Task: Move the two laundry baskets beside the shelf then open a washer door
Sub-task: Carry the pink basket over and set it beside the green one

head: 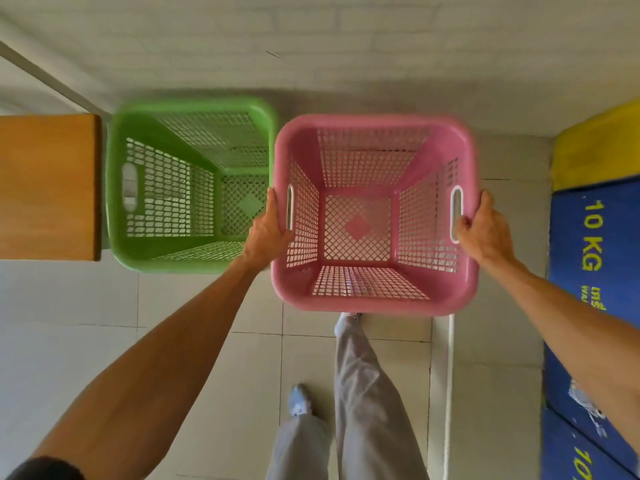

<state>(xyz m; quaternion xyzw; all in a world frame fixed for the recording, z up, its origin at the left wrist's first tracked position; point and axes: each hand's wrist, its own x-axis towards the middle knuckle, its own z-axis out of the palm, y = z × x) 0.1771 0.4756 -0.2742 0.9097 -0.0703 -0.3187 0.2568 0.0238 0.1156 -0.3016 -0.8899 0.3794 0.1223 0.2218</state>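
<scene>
I look straight down into an empty pink laundry basket (375, 299), which I hold by its two side handles. My left hand (268, 232) grips its left rim and my right hand (485, 226) grips its right handle slot. An empty green laundry basket (119, 188) stands on the floor to the left, its right side touching or very close to the pink one. The green basket sits right next to a wooden shelf top (46, 187) at the far left. A blue and yellow washer (595, 237) marked "10 KG" runs along the right edge; its door is not visible.
A white brick wall (346, 39) rises just behind both baskets. The floor is pale tile (69, 341). My legs in grey trousers and light shoes (363, 393) stand below the pink basket. A white strip (449, 375) runs along the floor near the washer.
</scene>
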